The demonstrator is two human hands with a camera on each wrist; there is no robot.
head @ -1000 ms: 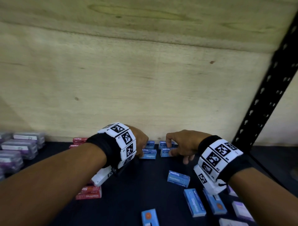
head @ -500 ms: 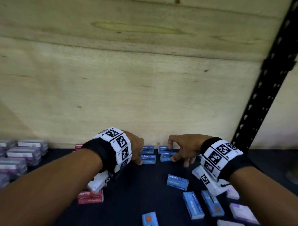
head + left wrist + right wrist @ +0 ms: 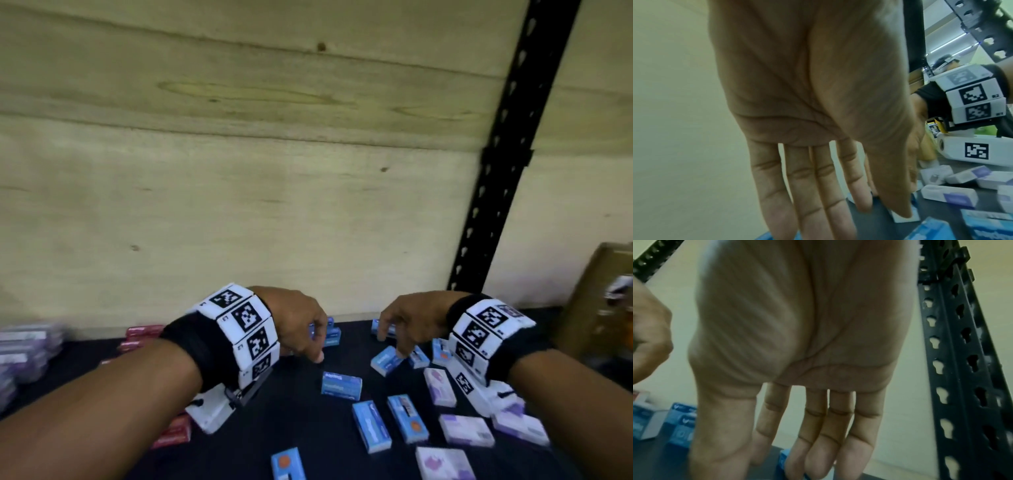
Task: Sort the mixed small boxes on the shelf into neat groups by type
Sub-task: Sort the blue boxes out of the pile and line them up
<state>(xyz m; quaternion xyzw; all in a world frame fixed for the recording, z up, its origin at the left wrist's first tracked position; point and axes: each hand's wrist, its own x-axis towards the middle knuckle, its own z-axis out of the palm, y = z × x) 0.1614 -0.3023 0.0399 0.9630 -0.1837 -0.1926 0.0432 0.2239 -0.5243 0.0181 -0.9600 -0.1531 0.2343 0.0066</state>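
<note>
Small blue staple boxes [image 3: 331, 336] stand grouped against the back wall of the dark shelf [image 3: 274, 428]. My left hand [image 3: 320, 342] hangs just left of them with straight fingers pointing down, holding nothing; the left wrist view shows the left hand [image 3: 818, 186] flat, its tips by a blue box [image 3: 904, 216]. My right hand [image 3: 397, 330] hovers over a tilted loose blue box [image 3: 385, 359], fingers relaxed and empty. In the right wrist view the right hand [image 3: 818, 434] has straight fingers above a blue box [image 3: 784, 458]. More loose blue boxes [image 3: 341, 386] lie nearer me.
White-and-purple boxes [image 3: 466, 430] lie scattered at the front right. Red boxes [image 3: 144, 332] sit at the left, some under my left forearm. A stack of purple boxes [image 3: 27, 346] is at the far left. A black perforated upright [image 3: 496, 164] and a cardboard box [image 3: 596, 301] stand at the right.
Both hands have come off the blue boxes at the back. The right hand has shifted right and toward me over a loose blue box. The view has swung right.
</note>
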